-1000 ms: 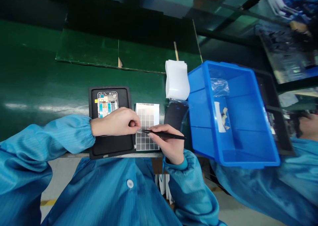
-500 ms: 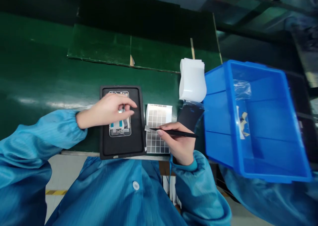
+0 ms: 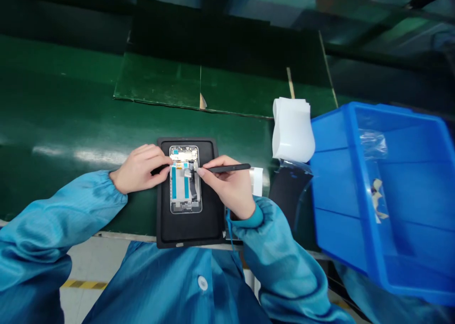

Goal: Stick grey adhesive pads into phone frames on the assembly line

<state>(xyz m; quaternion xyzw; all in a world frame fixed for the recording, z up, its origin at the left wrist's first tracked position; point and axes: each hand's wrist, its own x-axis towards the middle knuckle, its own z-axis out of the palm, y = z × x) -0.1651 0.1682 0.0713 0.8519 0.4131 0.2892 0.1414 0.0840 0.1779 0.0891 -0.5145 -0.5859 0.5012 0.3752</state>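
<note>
We see a blue plastic bin [image 3: 334,181] to the right, with a clear plastic bag [image 3: 373,143] and pale scraps [image 3: 376,198] inside. Just beside it we have a curled white stack of sheets [image 3: 293,130] above a dark pouch [image 3: 289,205], both on a green bench [image 3: 64,120], a green board [image 3: 159,82] lying behind, and a yellow-striped floor [image 3: 83,284] below

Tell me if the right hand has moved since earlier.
Yes, the right hand has moved left, from beside the black mat to over the phone frame lying on it.
</note>
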